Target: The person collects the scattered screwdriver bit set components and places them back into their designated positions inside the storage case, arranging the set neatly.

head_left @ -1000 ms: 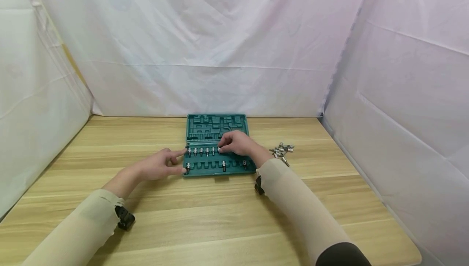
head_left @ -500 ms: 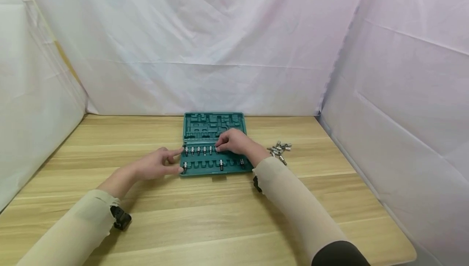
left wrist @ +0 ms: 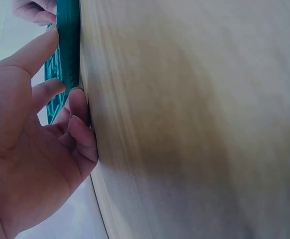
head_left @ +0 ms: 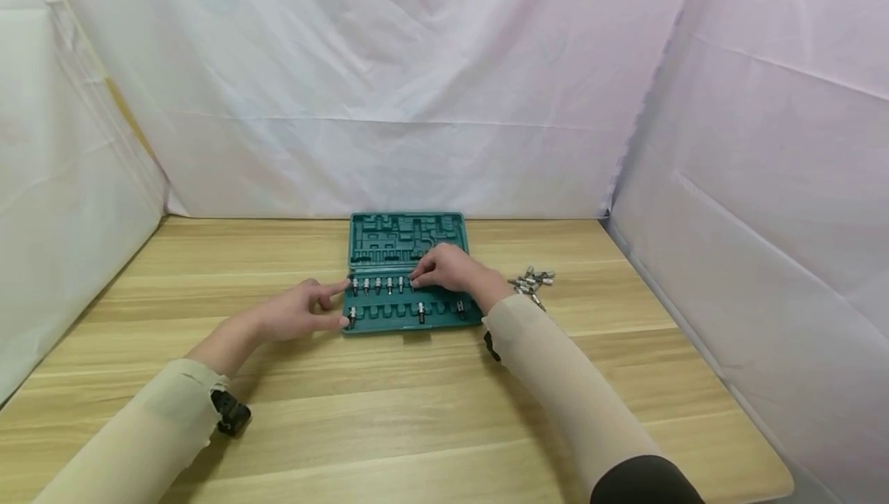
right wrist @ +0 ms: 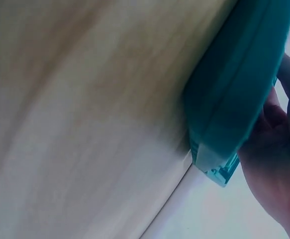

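A green plastic case point(head_left: 380, 323) lies unfolded on the table, its moulded lid point(head_left: 410, 235) at the back. My left hand point(head_left: 295, 314) is at the case's left side, with thumb and index fingertip against its edge. In the left wrist view its other fingers curl loosely beside the case. My right hand point(head_left: 451, 268) reaches over the upper row and pinches a small bit socket point(head_left: 413, 285) at a slot there, mostly hidden by the fingers. Several bit sockets point(head_left: 378, 285) stand in a row to its left. The front row holds a few more, including a bit socket point(head_left: 420, 312) near the middle.
A loose pile of bit sockets point(head_left: 532, 282) lies on the wooden table point(head_left: 389, 411) to the right of the case. White cloth walls point(head_left: 389, 103) enclose the back and sides. The right forearm passes between the case and the pile.
The head view has shifted slightly. Both hands keep nearly the same place at the case, the right fingers still at the same upper-row slot.
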The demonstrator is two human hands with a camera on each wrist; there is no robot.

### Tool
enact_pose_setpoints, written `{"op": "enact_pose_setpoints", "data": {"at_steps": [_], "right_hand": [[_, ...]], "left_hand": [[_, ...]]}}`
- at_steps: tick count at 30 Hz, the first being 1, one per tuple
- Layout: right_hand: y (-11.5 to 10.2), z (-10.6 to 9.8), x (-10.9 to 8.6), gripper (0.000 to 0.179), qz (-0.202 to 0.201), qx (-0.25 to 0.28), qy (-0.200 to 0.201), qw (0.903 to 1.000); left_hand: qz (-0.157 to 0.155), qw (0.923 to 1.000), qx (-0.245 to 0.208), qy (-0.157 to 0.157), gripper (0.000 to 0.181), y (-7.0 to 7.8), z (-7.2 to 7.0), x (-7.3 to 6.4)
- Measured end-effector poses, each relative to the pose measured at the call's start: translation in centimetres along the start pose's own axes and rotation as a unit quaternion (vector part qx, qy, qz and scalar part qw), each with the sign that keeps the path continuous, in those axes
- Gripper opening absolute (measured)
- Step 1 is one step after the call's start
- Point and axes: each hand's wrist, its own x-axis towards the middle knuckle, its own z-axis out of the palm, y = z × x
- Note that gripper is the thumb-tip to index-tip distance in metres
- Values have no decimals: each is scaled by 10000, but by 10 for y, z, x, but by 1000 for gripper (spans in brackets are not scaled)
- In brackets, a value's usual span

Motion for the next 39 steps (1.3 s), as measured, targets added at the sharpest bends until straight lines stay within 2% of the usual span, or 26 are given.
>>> {"op": "enact_pose_setpoints", "data": {"at_steps": [11,25,32,39], "right_hand": [[5,-2,-3,17,-12,486,-45,9988],[-2,-5,1,6,107,476,-124,9987],[-5,-9,2,6,64,538,-234,9983],[1,-7,-1,12,-7,543,-264,9982]], "left_hand": [[-56,9999,81,-16,86,-1,-2,-1],[-8,10000,11,-61,85,0,-2,-1],[-42,10000,65,-28,86,1,-5,-2],[-92,9999,24,-36,86,3,-2,-1]]}}
